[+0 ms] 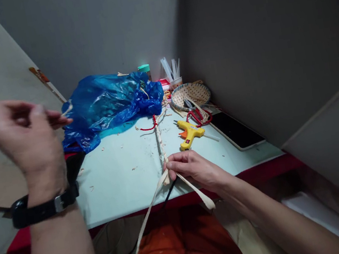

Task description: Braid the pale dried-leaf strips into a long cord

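Note:
My right hand point(192, 168) pinches the lower end of a thin braid point(160, 141) of pale, dried plant strips at the table's near edge. The braid runs away from me, with a red cord point(155, 123) tied near its far end. Below my fingers, one loose strip point(151, 212) trails left over the edge and another strip point(196, 189) hangs to the right. My left hand point(27, 133), wearing a black wristband, is raised at the left and smeared by motion. Its fingers are drawn together, with a short, pale strip point(68, 110) at their tips.
On the pale tabletop point(116, 179), a blue plastic bag point(103, 101) lies at the back left. To the right are a yellow glue gun point(190, 133), red-handled scissors point(200, 116), a woven basket point(194, 92) and a dark tablet point(235, 129). Glue sticks point(172, 69) stand in a cup behind.

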Tool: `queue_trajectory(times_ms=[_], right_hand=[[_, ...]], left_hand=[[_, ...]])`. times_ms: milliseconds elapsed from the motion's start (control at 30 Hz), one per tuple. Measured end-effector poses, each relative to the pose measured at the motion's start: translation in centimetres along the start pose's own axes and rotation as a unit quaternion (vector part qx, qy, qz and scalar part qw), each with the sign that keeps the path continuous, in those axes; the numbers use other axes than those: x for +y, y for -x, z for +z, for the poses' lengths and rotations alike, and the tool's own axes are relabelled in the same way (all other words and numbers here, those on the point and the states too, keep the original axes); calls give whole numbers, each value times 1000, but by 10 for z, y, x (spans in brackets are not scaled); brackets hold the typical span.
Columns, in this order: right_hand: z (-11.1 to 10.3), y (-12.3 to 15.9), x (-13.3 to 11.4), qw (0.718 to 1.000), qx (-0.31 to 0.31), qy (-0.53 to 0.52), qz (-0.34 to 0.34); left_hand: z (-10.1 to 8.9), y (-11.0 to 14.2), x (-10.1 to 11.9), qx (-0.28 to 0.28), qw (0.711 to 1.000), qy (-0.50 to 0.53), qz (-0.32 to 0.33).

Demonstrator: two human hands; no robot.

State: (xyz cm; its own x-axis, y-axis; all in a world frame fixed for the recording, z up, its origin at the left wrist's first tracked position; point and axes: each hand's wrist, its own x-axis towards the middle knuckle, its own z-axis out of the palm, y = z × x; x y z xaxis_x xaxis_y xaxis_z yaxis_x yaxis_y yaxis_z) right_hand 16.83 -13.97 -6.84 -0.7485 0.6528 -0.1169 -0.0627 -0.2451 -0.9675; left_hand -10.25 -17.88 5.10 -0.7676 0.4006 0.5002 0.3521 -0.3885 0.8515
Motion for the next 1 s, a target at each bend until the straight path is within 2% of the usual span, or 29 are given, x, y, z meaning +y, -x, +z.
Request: queue_trajectory(times_ms=[33, 67, 133, 167, 200, 233, 300, 367, 400, 467, 533, 600, 700, 833, 1000], right_hand=[[0, 0, -1, 1000, -3, 3, -1], [0, 1, -1, 1000, -5, 5, -3], [1, 1, -2, 1000, -7, 5, -6], [1, 1, -3, 1000, -6, 6, -6], [1, 1, -3, 1000, -6, 9, -6], [1, 1, -3, 1000, -5, 11, -5], [0, 1, -3, 1000, -8, 14, -4], [-1, 2, -3, 1000, -11, 12, -6], [-1, 2, -2, 1000, -11, 10, -5], [0, 2, -3, 1000, -7, 3, -10], [2, 3, -4, 1000, -1, -9, -25], [5, 5, -6, 998, -11, -24, -49], [8, 7, -11, 997, -8, -1, -80], [7, 8, -15, 989, 33, 104, -102], [2, 8, -11, 971, 14, 206, -124]], left_hand=[[10, 0, 0, -88, 994, -62, 27], [18, 1, 0, -148, 983, -106, 34], [25, 3, -4, -311, 933, -178, 16], [26, 7, -6, -362, 912, -193, 8], [26, 12, -9, -389, 900, -196, 5], [26, 20, -12, -395, 898, -194, -2], [28, 43, -18, -337, 922, -191, -6], [33, 73, -24, -333, 925, -174, -55], [35, 88, -26, -362, 915, -156, -83], [37, 115, -31, -468, 859, -72, -195], [37, 133, -33, -505, 829, -3, -239], [34, 142, -33, -534, 795, 44, -284], [31, 145, -30, -537, 763, 92, -349], [33, 149, -28, -484, 754, 139, -422], [32, 156, -30, -445, 764, 140, -446]])
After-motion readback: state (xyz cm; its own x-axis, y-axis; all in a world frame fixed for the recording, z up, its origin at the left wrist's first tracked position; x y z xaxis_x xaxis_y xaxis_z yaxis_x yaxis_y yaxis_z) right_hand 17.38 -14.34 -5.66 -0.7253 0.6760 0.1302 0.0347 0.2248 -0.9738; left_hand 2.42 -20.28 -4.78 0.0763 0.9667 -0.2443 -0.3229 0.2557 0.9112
